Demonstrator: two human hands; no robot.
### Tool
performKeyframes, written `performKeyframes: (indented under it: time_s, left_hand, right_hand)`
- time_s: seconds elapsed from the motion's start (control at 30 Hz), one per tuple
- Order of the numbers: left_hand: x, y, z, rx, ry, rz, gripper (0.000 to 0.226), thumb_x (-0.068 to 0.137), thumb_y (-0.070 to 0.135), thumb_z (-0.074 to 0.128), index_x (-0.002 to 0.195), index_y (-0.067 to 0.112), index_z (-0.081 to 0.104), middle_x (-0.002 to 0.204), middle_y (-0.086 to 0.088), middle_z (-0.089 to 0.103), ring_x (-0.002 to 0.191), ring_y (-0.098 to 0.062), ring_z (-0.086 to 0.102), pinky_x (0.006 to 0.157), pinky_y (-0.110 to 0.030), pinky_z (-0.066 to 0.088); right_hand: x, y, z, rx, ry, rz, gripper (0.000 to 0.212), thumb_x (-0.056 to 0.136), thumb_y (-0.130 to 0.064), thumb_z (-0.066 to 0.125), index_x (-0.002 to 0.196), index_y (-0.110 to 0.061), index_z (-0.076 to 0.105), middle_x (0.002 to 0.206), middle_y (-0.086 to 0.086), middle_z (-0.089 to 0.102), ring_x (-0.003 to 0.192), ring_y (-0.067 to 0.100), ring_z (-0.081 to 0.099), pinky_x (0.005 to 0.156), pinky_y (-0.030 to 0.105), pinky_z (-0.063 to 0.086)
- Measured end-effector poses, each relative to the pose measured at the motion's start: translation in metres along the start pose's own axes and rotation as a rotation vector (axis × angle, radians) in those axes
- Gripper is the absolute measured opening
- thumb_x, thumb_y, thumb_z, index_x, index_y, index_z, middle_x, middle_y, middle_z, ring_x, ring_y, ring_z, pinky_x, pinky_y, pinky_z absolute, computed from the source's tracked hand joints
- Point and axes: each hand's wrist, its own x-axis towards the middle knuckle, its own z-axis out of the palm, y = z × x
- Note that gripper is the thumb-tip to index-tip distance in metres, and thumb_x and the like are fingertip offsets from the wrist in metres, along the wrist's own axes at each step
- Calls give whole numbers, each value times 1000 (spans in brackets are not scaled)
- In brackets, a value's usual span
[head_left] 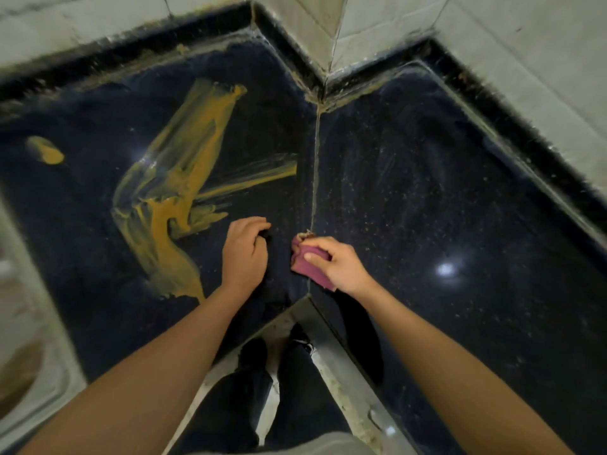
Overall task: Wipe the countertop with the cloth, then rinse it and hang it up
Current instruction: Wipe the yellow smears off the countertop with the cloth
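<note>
While cloth point(308, 262) bunches, speckled countertop point(427, 192) seems polished

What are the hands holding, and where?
The right hand grips the bunched pink cloth around its middle, thumb on top. The left hand, curled on the countertop, holds nothing visible.

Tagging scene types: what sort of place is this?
Probably a home kitchen: a dark stone countertop set against a tiled wall, a sink at its left edge, and a cloth in the right hand.
</note>
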Motion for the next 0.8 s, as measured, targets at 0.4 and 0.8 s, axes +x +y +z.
performKeyframes:
  time_s: [0.4,0.8]
  left_hand:
    - [-38,-21,-19,294,-131,127,29,90,7,48,116,2,60,122,-11,59,119,-29,43,95,-38,37]
    - [-56,-20,-24,370,-175,173,35,95,19,41,128,12,52,135,-1,48,128,-19,33,100,-32,30]
  right_hand:
    - [-101,-10,28,-272,-310,-82,25,87,-11,59,111,-10,66,108,7,66,101,17,58,85,8,33]
    - [-86,-40,-39,1111,430,309,9,92,-11,46,95,-8,54,89,15,57,58,20,65,38,24,49]
